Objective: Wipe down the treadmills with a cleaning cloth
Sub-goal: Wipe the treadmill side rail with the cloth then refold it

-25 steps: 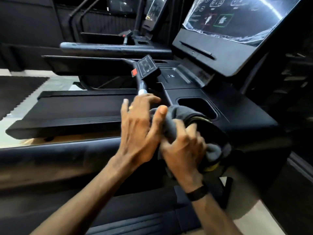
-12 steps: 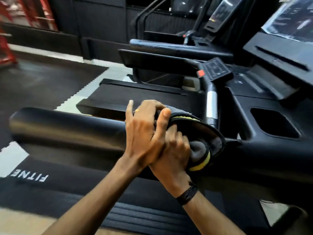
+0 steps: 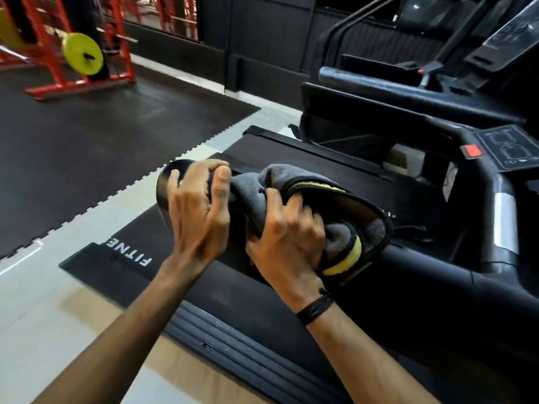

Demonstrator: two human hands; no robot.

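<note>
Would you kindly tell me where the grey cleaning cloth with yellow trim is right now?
In the head view, centre-right, the grey cleaning cloth with yellow trim is draped over the black treadmill handrail near its end, gripped by the right hand, with the left hand beside it.
</note>
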